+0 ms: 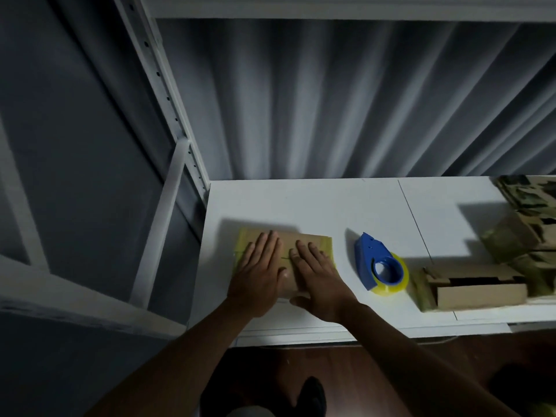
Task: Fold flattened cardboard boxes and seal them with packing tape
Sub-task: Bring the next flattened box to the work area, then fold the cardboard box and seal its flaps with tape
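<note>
My left hand (258,267) and right hand (319,276) lie flat, fingers straight, pressing the top of one taped cardboard box (288,251) on the white table (301,203). Right of the box, apart from it: one blue tape dispenser (377,261) with a yellowish roll. Farther right of the box: one open cardboard box (478,288), then a stack of camouflage-printed cardboard (529,224). Nothing lies between box and dispenser.

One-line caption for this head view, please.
Both hands, left and right, press flat on a taped cardboard box; blue tape dispenser rests alongside.
</note>
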